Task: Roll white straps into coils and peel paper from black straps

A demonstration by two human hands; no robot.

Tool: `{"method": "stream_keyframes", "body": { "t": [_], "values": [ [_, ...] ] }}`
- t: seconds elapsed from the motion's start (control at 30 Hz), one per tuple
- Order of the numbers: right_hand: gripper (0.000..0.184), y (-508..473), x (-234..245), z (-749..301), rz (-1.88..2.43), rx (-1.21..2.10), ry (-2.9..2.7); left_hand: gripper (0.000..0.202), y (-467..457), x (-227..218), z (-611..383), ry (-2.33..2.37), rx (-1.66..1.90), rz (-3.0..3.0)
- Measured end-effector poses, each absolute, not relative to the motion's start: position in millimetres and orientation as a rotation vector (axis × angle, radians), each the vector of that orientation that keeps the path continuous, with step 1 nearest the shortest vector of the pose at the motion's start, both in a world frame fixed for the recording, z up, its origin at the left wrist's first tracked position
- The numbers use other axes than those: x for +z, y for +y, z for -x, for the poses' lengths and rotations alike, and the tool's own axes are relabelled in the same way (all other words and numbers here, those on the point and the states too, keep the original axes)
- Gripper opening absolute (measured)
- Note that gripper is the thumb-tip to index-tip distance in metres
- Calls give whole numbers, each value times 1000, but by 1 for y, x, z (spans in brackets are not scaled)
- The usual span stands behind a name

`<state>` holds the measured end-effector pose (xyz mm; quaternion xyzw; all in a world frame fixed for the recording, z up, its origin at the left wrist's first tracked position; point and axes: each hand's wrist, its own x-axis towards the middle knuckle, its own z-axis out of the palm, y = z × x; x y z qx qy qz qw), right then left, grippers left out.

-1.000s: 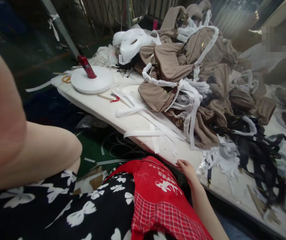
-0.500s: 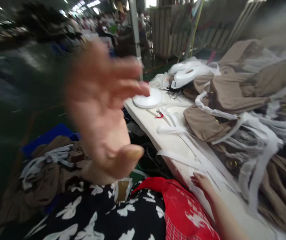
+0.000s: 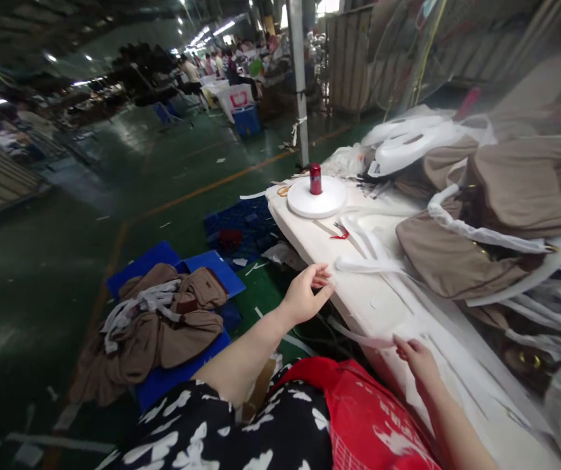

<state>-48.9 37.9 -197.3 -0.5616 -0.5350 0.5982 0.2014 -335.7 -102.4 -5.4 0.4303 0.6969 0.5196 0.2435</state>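
Note:
My left hand (image 3: 307,295) is at the near edge of the white table (image 3: 358,297), fingers curled towards the thumb in a loose pinch. What it pinches, if anything, is too small to make out. My right hand (image 3: 417,358) rests further along the same edge, fingers closed on a white strap (image 3: 361,336) that sags off the table below my left hand. More white straps (image 3: 368,264) lie flat on the table just beyond both hands. A red apron (image 3: 373,424) covers my lap.
Brown bags (image 3: 456,261) with white straps are heaped on the table's right side. A white reel (image 3: 317,199) with a red can (image 3: 315,178) and small red snips (image 3: 341,232) are further up. On the floor at left, blue crates (image 3: 211,271) hold more brown bags (image 3: 162,326). A pole (image 3: 298,85) stands behind.
My left hand dropped from in front of the camera to the table edge. The view rose from the table to the hall. My right hand now has hold of a white strap.

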Motion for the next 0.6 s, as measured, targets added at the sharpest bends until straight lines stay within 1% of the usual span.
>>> {"method": "stream_keyframes", "body": {
  "t": [0.07, 0.17, 0.27, 0.4, 0.5, 0.6],
  "values": [
    [43, 22, -170, 38, 1493, 1659, -1574, 48, -84, -18, 326, 1869, 1216, -1251],
    [45, -1, -122, 23, 1298, 1642, -1788, 44, -53, -29, 294, 1663, 899, -1446],
    [43, -19, -87, 9, 1226, 1534, -2005, 39, -27, -37, 248, 1349, 771, -1399],
    [40, -33, -76, -14, 1336, 1389, -2038, 47, -5, -40, 195, 1151, 821, -1171],
    [42, -44, -78, -31, 1417, 1434, -1928, 51, 4, -32, 172, 1042, 838, -1107],
    [44, -60, -74, -40, 1420, 1567, -1695, 50, 10, -24, 158, 990, 793, -1044]
  ]
}}
